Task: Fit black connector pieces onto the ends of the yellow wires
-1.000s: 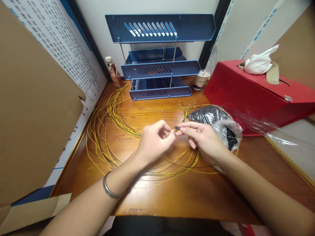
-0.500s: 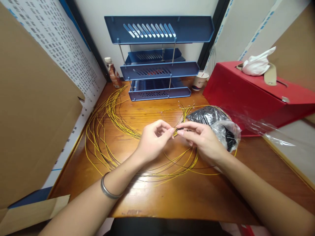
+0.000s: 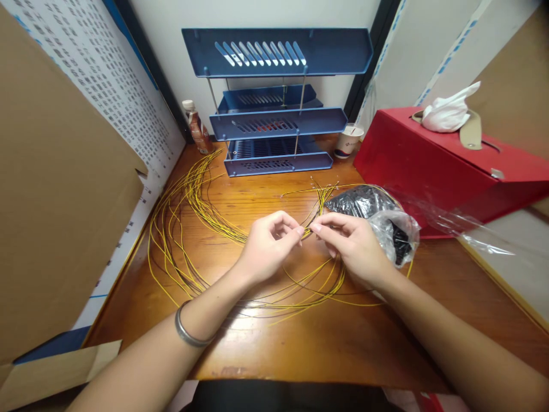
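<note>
Thin yellow and dark wires [image 3: 214, 220] lie in a wide loop across the wooden table, with their loose ends bunched [image 3: 323, 197] just beyond my hands. My left hand [image 3: 274, 237] is closed in a pinch on a wire end at the middle of the loop. Fingertip to fingertip with it, my right hand [image 3: 349, 240] pinches a small black piece at that wire end; its exact shape is mostly covered by the fingers. Right behind my right hand sits a clear plastic bag [image 3: 364, 200] full of small black parts, its mouth toward me.
A blue tiered tray rack [image 3: 278, 123] stands at the back, between a drink bottle [image 3: 199, 129] and a paper cup [image 3: 349, 140]. On the right is a red box [image 3: 412, 154] with a tissue on top. Cardboard [image 3: 60, 171] flanks the left side.
The right fingers have shifted slightly and drawn together in a tighter pinch near the left fingertips. The left hand has stayed almost still, and the wire loop lies as before.
</note>
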Motion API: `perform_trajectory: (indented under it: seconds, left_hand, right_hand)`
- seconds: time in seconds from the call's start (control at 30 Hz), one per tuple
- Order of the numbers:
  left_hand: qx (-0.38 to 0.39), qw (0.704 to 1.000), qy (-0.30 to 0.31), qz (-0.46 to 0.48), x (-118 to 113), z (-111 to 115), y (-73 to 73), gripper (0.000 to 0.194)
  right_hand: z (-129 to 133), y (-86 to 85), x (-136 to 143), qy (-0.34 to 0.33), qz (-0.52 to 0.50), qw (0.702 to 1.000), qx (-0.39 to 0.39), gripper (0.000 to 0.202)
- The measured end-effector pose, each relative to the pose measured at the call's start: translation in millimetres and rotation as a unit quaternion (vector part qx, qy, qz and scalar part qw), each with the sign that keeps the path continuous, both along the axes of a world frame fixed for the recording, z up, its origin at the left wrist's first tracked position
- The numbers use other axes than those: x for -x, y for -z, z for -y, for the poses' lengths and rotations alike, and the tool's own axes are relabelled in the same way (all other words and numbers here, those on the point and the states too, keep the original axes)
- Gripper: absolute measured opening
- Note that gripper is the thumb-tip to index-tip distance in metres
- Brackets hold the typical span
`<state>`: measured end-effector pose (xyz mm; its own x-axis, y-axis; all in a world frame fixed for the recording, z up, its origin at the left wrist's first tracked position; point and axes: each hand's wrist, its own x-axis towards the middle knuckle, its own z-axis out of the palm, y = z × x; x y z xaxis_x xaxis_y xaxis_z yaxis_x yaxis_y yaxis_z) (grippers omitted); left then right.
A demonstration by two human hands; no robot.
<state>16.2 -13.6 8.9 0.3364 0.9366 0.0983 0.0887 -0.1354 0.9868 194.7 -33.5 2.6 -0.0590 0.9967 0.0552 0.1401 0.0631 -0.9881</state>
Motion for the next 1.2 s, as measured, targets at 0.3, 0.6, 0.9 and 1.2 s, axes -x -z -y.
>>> perform_trajectory:
  seconds: [0.3,0.6,0.9,1.2]
  left_hand:
    - [-0.004,1.000,0.008,-0.016,-0.6,-0.4,2.1,0.019]
    - [-0.003,0.999,0.030,-0.039,-1.3,1.1,3.4,0.019]
    - [-0.075,0.994,-0.068,-0.040,1.5,-3.5,1.2,0.017]
    - [0.021,0.997,-0.006,0.071,-0.6,-2.9,-0.3,0.016]
  right_hand:
    - [-0.6,0.5,0.8,-0.022,0.048,0.998,-0.034,0.024]
    - [1.7,-1.5,1.2,-0.026,0.064,0.997,-0.044,0.026]
    - [-1.7,4.3,0.2,0.011,0.024,1.000,0.000,0.038]
    - [3.3,-2.3,2.3,-0.025,0.009,0.999,0.022,0.034]
